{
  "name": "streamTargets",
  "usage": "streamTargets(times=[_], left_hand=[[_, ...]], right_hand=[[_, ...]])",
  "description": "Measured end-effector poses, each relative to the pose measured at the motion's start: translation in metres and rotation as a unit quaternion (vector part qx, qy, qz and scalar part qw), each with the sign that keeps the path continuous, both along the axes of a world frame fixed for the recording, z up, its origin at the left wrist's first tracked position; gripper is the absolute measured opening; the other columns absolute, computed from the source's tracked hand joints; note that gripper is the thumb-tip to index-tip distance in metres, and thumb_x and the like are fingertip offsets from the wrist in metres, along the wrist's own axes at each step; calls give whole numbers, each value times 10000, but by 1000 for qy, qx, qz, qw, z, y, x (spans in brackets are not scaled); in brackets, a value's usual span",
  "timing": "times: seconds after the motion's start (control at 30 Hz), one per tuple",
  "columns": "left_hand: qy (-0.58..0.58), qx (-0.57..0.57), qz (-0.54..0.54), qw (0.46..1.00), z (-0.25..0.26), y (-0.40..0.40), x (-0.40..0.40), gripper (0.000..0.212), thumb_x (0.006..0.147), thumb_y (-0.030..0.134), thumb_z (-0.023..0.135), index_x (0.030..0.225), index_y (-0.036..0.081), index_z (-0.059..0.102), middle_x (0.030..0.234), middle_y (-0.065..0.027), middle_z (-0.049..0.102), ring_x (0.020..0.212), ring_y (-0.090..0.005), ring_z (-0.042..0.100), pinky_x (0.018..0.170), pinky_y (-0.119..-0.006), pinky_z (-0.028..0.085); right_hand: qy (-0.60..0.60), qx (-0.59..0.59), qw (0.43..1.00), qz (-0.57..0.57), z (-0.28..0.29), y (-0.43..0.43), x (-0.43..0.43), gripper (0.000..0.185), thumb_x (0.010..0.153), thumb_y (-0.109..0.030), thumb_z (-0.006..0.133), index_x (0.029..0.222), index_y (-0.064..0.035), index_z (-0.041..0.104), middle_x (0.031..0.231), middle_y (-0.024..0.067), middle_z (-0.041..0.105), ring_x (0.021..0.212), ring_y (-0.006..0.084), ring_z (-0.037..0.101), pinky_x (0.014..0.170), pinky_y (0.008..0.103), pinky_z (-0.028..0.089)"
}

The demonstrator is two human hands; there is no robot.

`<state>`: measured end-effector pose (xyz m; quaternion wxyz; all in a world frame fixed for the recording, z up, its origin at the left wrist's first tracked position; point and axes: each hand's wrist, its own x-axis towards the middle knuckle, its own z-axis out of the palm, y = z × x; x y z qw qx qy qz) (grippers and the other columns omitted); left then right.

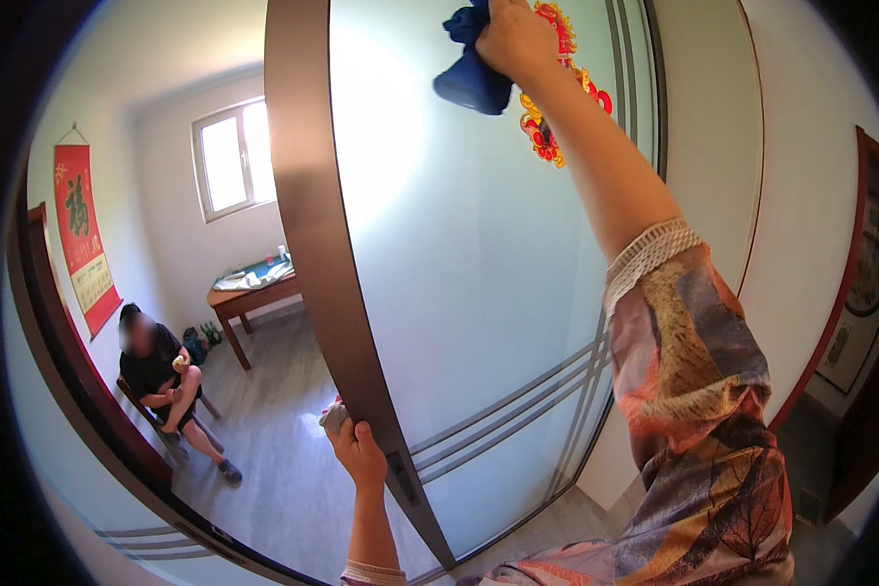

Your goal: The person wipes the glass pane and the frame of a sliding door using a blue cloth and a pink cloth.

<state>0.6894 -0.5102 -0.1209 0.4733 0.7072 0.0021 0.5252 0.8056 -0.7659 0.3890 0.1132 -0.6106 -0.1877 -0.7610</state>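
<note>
My right hand (518, 42) is raised high and grips a dark blue cloth (476, 80) against or just in front of the frosted glass panel (469, 278) of a sliding door. Beside that wrist, red and gold paper decorations (542, 135) are stuck on the glass, partly covered by my hand and forearm. Lower down, my left hand (360, 453) is at the edge of the brown door frame (315, 220), holding a crumpled greyish cloth (333, 416) with a bit of red. A recessed handle (406, 477) sits in the frame just right of this hand.
Through the doorway, a person (162, 388) sits on a chair with food in one hand. A wooden table (256, 297) with a cloth and small containers stands under a window (234, 157). Bottles (209, 334) stand on the floor. A red scroll calendar (84, 234) hangs at left.
</note>
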Motion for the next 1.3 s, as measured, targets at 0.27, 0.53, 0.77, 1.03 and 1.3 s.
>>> streamTargets(times=[0.27, 0.53, 0.77, 1.03, 1.3], left_hand=[[10, -2, 18, 1000, -7, 15, -5, 361, 927, 302, 519, 961, -41, 625, 1238, -189, 508, 1177, -346, 459, 1020, -405, 339], [22, 22, 17, 999, -6, 13, -4, 356, 928, 284, 493, 1012, -24, 654, 1241, -195, 521, 1181, -344, 455, 1017, -407, 345], [49, 21, 23, 998, 14, 0, -9, 387, 928, 290, 449, 1042, -11, 663, 1217, -190, 536, 1195, -345, 437, 1029, -432, 324], [55, 31, 40, 997, -16, 21, -2, 457, 915, 285, 360, 1193, -28, 541, 1155, -178, 500, 1102, -318, 489, 945, -415, 382], [69, 41, 72, 994, -14, 13, 0, 444, 884, 218, 354, 1190, -33, 555, 1198, -182, 493, 1098, -326, 500, 963, -407, 384]], right_hand=[[-52, -240, 968, 57, -150, 57, -38, 472, 792, -92, 561, 1251, 9, 523, 1209, 161, 545, 850, 279, 618, 617, 379, 541], [-42, -137, 988, 51, -2, 70, -40, 433, 838, -96, 542, 1267, -156, 546, 1286, 69, 559, 937, 294, 637, 739, 425, 533], [-81, -42, 994, 61, 131, 45, 0, 139, 815, -114, 553, 913, -42, 620, 940, 184, 650, 817, 357, 668, 712, 461, 531], [86, 176, 976, 99, 176, -106, 131, 316, 807, -300, 658, 1001, -58, 717, 976, 193, 700, 913, 311, 688, 799, 411, 538], [218, 90, 969, -70, 214, -106, 129, 343, 802, -309, 690, 1072, -97, 687, 1087, 160, 677, 1030, 284, 646, 821, 410, 530]])
